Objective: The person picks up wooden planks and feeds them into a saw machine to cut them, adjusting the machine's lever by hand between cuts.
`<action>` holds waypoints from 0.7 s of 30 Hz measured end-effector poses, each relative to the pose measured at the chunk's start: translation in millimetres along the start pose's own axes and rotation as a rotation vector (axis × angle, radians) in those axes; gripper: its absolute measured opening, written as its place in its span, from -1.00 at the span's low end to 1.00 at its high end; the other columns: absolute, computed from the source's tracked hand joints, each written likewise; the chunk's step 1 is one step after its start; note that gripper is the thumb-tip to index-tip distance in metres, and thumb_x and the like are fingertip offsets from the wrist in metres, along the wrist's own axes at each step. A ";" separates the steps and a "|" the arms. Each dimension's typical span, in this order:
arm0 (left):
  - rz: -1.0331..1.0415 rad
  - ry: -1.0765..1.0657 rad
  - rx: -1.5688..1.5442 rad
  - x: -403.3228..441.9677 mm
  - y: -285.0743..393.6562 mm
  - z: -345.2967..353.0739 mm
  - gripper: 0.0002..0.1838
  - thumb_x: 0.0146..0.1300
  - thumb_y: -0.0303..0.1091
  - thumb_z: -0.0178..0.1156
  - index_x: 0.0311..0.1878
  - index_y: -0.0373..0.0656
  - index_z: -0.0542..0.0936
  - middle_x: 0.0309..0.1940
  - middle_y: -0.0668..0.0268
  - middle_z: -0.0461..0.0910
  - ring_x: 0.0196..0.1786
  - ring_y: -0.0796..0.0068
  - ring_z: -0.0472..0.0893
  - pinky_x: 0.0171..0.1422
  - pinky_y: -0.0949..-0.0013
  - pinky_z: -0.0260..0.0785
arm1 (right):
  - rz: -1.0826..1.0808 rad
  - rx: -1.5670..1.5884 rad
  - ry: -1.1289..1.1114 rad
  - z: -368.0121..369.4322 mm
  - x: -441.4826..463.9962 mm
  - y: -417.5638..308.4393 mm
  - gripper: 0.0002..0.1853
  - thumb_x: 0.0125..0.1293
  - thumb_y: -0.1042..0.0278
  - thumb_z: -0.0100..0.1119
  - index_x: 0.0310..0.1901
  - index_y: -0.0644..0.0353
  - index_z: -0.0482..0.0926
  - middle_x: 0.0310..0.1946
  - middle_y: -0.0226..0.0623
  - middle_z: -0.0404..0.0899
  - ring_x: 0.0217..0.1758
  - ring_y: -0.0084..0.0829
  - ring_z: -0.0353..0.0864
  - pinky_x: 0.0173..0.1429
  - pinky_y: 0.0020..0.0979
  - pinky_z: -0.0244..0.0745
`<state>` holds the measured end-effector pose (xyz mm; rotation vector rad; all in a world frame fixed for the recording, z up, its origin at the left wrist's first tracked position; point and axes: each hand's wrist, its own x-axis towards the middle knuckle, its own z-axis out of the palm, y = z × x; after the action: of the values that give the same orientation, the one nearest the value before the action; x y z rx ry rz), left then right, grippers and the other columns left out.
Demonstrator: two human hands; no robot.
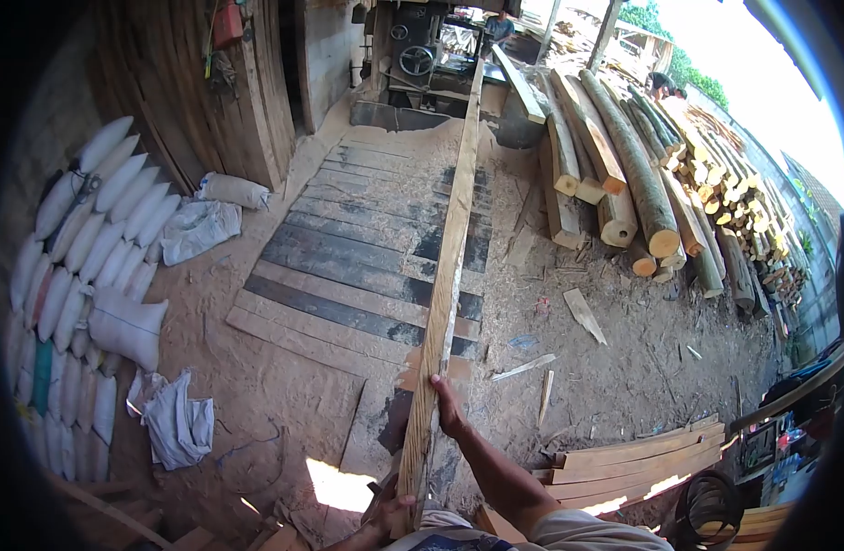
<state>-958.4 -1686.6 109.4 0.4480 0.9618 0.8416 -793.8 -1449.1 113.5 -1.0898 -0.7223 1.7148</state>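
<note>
A long sawn wooden beam [451, 248] runs from my body away to the machine at the far end. My right hand [450, 409] is closed on the beam's right side, with the arm stretched forward. Close to my waist, my left hand [390, 519] wraps the near end of the beam from the left, and part of that hand is hidden. Beneath the beam lies a floor of dark planks [348, 239] dusted with sawdust.
A machine with a handwheel [416, 61] stands at the far end, a person [500, 28] beside it. Logs [629, 174] are piled on the right. Filled white sacks [82, 248] are stacked at left. Sawn boards [633, 464] lie near my right side.
</note>
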 end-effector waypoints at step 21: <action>0.015 -0.060 -0.019 186.7 141.5 27.4 0.13 -0.09 -0.19 0.41 0.61 -0.15 0.11 0.42 0.13 0.34 0.46 0.17 0.33 0.52 0.17 0.21 | 0.030 0.023 0.057 -17.7 209.6 -109.4 -0.23 0.41 -0.16 0.15 0.47 0.10 0.18 0.10 -0.19 0.48 0.08 -0.32 0.55 0.17 -0.21 0.54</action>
<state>-938.5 -1451.8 119.0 0.4624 0.8955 0.8462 -766.7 -1213.8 124.9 -1.1339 -0.6522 1.7063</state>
